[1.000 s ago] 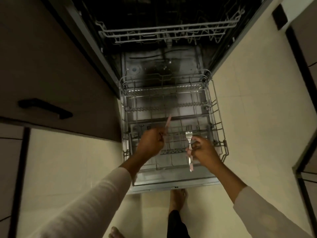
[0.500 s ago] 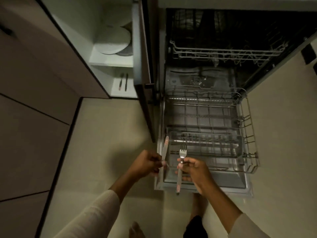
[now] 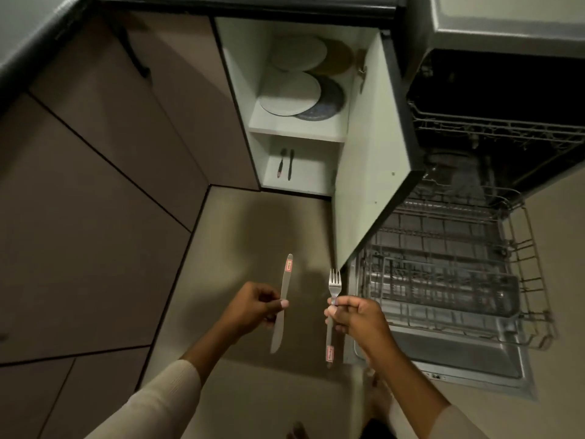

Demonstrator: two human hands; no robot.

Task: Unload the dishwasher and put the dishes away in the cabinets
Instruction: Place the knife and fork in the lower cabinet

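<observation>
My L hand (image 3: 253, 307): fingers clamped on the knife (image 3: 282, 302) mid-length, sticker end up, blade tip down. R hand (image 3: 357, 318): fingers pinched on the fork (image 3: 334, 285) just below the tines, tines up. Both over the floor (image 3: 253, 232), near each other, apart. Ahead, the open cabinet (image 3: 243, 74) w/ plates (image 3: 291, 93) on the upper shelf, 2 utensils (image 3: 285, 164) on the lower. Dishwasher rack (image 3: 443, 280) pulled out at right.

I held a steel knife (image 3: 286, 283) pinched at mid-length in my left hand (image 3: 256, 307), its pink-stickered handle pointing far and its blade near. In my right hand (image 3: 357, 315) was a steel fork (image 3: 334, 285), tines far, with a pink sticker on its near end. The two were side by side and apart, just left of the dishwasher's pulled-out lower rack (image 3: 443, 280).
</observation>
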